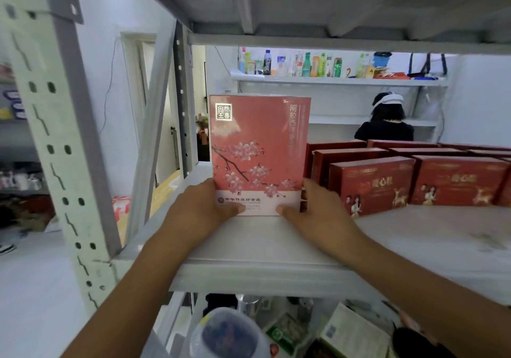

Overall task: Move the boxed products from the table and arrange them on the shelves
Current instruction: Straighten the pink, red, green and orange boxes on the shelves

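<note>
Pink and printed with a blossoming branch, a tall pink box (257, 153) stands upright at the centre of the frame. Its bottom edge rests on the grey metal shelf (276, 249), close to the shelf's left end. The left hand (204, 208) grips the lower left corner, thumb laid across the white strip on the front and fingers hidden behind. The right hand (318, 213) holds the lower right edge the same way, thumb on the front face. Both arms reach in from the bottom of the frame.

Just right of the pink box, rows of red boxes (370, 183) sit on the same shelf with their printed fronts facing out, running off toward the right edge of the frame. Whether the nearest of them touches the pink box cannot be told, as the right hand covers the spot.

On this showing the work is well under way: a batch of red boxes is shelved, and the pink box has reached its place but has not been let go. The table is out of view, so how many products wait there cannot be told.

A perforated upright post (55, 136) runs down the left of the frame. Below the shelf, at the bottom of the frame, lie mixed packets (354, 332) and a plastic jar (229, 335). In the upper background a wall shelf (331, 81) carries a line of bottles (298, 64), and another person (385, 128) in dark clothing is seen from behind.
</note>
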